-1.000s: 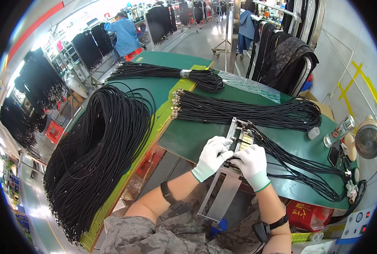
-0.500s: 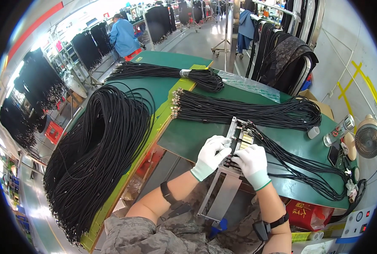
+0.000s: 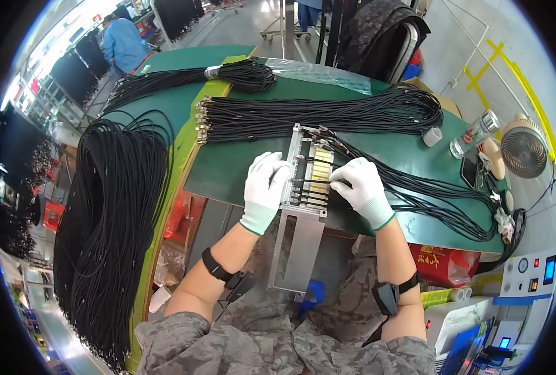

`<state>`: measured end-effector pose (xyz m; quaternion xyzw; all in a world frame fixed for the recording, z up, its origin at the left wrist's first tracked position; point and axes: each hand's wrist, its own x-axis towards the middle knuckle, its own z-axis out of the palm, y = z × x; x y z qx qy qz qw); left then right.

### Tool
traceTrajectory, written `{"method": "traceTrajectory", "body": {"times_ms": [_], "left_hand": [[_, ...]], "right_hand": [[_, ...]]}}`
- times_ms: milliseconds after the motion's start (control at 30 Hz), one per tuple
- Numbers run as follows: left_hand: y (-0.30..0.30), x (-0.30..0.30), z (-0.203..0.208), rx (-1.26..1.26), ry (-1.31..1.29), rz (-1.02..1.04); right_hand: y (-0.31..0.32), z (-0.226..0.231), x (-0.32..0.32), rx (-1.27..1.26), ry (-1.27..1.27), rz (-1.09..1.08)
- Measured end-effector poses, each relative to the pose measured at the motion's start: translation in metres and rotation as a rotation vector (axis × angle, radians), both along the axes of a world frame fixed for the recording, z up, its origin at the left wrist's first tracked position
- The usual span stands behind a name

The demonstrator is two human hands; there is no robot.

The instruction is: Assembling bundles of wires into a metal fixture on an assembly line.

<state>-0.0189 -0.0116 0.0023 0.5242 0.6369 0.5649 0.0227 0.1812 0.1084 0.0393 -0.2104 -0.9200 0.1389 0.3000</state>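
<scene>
A metal fixture [image 3: 304, 215] with a row of pale yellow blocks [image 3: 320, 164] stands at the near edge of the green table. Several thin black cables lie crosswise over its slots. My right hand [image 3: 362, 189], in a white glove, is closed at the fixture's right side, pinching a black cable [image 3: 315, 181] that runs over the blocks. Along the left rail rests my gloved left hand [image 3: 265, 187], thumb apart from the fingers; no held thing shows in it. From the fixture's far end, loose black cables [image 3: 428, 184] trail off to the right.
A large heap of black cables [image 3: 112, 219] hangs over the yellow-green table edge at left. Two cable bundles [image 3: 322, 115] lie farther back. A glass bottle [image 3: 475, 134], a phone [image 3: 468, 172] and a small fan [image 3: 523, 147] stand at right. A person in blue [image 3: 125, 44] is beyond.
The view has shifted, so the scene sits higher and farther left. My hands have moved apart from close together over the fixture to its opposite sides, uncovering the blocks and crosswise cables.
</scene>
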Motion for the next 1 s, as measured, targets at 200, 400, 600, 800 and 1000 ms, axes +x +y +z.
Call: {"method": "traceTrajectory", "body": {"times_ms": [200,400,600,800,1000], "left_hand": [[-0.001,-0.003,-0.004,-0.043,0.114,-0.006],[-0.002,-0.003,-0.002,-0.046,0.116,-0.032],[-0.003,-0.003,0.002,-0.079,0.142,-0.056],[-0.002,-0.003,0.005,-0.127,0.061,-0.148],[-0.003,0.007,0.008,-0.213,0.592,-0.195]], "right_hand": [[0.005,-0.006,0.003,0.118,0.002,0.037],[0.003,-0.003,0.001,0.162,0.010,0.061],[-0.003,0.004,0.000,0.206,-0.007,0.037],[-0.008,0.000,-0.002,0.173,0.035,0.033],[-0.002,-0.006,0.001,0.086,-0.012,-0.076]]}}
